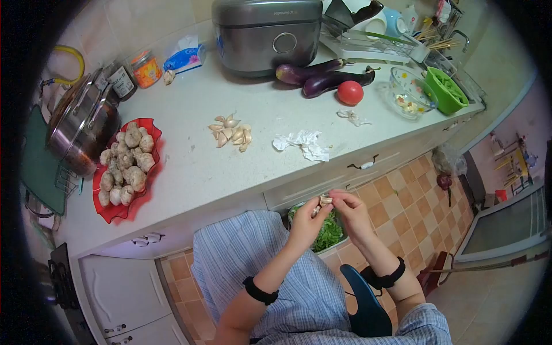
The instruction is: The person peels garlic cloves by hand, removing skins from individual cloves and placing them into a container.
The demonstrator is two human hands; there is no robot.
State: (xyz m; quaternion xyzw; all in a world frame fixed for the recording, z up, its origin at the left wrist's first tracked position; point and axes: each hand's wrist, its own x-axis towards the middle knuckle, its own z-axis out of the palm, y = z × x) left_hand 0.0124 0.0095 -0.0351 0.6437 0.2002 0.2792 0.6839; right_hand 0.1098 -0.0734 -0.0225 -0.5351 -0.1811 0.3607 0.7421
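My left hand (pixel 309 219) and my right hand (pixel 352 214) meet in front of the counter edge, both pinching a small piece of garlic (pixel 326 200) between the fingertips. Below them is a container of green leaves (pixel 329 234). On the white counter lie a pile of garlic cloves (pixel 231 131), a crumpled white tissue (pixel 303 144) and some garlic skins (pixel 353 118). A glass bowl (pixel 409 95) holds peeled pieces. Whole garlic bulbs (pixel 127 164) fill a red dish (pixel 150 131) at the left.
Behind the cloves stand a rice cooker (pixel 267 37), two eggplants (pixel 336 81) and a tomato (pixel 350 92). A green basket (pixel 446 92) is at the right, a steel pot (pixel 83 129) and jars (pixel 145 69) at the left. Drawer handles (pixel 363 165) protrude below the counter edge.
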